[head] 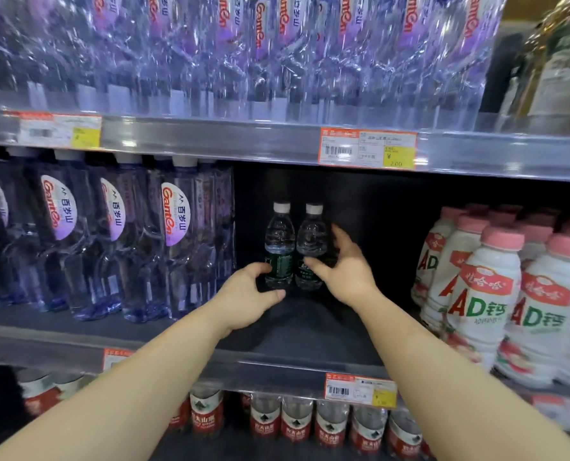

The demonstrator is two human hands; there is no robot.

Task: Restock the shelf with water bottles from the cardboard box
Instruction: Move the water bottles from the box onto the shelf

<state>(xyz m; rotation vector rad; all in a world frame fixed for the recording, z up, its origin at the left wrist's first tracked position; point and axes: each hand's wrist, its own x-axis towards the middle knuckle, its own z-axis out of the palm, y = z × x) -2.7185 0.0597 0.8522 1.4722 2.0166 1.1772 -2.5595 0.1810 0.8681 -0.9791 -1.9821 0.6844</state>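
In the head view, two small water bottles with white caps stand upright side by side at the centre of the frame, deep in a dark gap of the middle shelf [310, 341]. The left bottle [279, 247] and the right bottle [311, 251] touch or nearly touch. The left hand [243, 294] has its fingers curled loosely beside the base of the left bottle, fingertips at its green label; whether they grip it I cannot tell. The right hand [343, 271] has its fingers spread apart around the right bottle, thumb at the label, seemingly not clamped. The cardboard box is not in view.

The likely risk is a toppled bottle: both are narrow and close together, so a wrist that brushes one on withdrawal could knock it into the other.

Room is good to the right of centre, where bare shelf runs to the pink-capped milk drink bottles [489, 287] at the right. At the left, large Ganten bottles [173, 234] sit just beside the gap. The upper shelf edge [210, 138] limits lifting height.
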